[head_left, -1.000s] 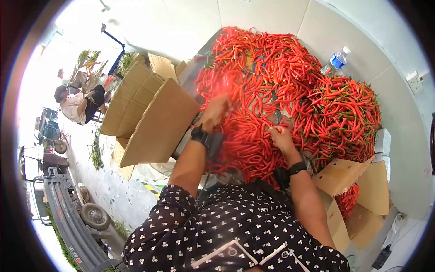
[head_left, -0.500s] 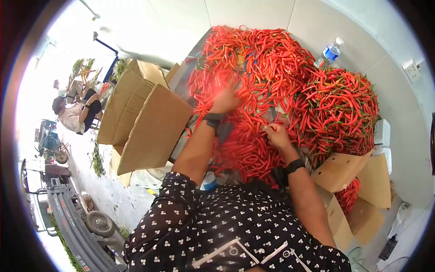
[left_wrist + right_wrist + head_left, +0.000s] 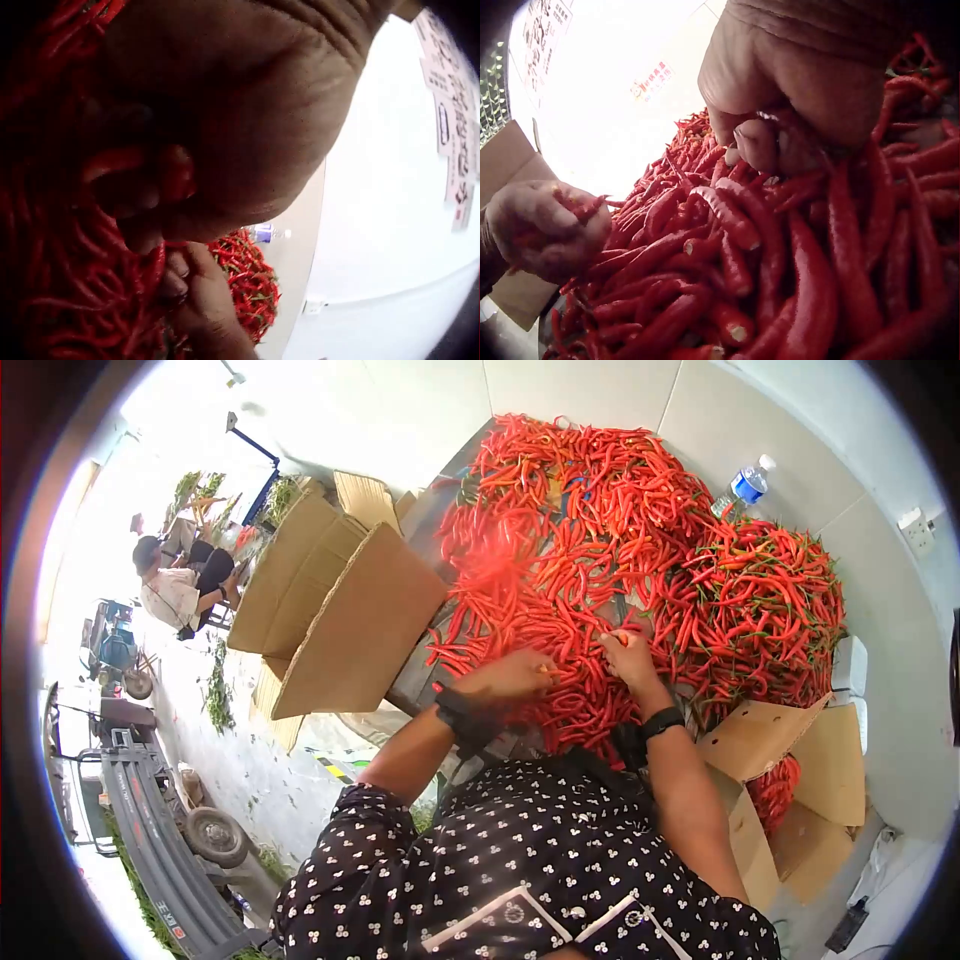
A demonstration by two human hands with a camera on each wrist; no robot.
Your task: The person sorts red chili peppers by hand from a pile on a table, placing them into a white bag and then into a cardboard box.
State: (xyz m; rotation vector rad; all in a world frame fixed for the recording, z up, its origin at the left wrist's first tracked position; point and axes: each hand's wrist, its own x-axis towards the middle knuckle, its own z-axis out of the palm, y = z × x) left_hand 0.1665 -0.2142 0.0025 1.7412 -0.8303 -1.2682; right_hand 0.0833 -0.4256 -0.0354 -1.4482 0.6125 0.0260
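My left hand (image 3: 515, 675) is low over the near left part of a heap of red chilies (image 3: 590, 560). Its fingers are curled round several red chilies (image 3: 574, 201), as the right wrist view shows. Close by on the right, my right hand (image 3: 628, 658) is down at the heap's surface, fingers bent. In the right wrist view this hand (image 3: 795, 90) grips a red chili, most of it hidden by the palm. Many chilies below it show pale, stemless ends.
A mound of chilies with green stems (image 3: 770, 610) stands at the right, a water bottle (image 3: 742, 490) behind. Cardboard boxes flank the heap, one at the left (image 3: 360, 630), one at the front right (image 3: 835, 760) with chilies inside. Another person (image 3: 175, 590) sits far left, beyond a vehicle.
My left hand first reached farther over the heap, then came back toward my body, close to the right hand. The right hand has stayed in nearly the same place.
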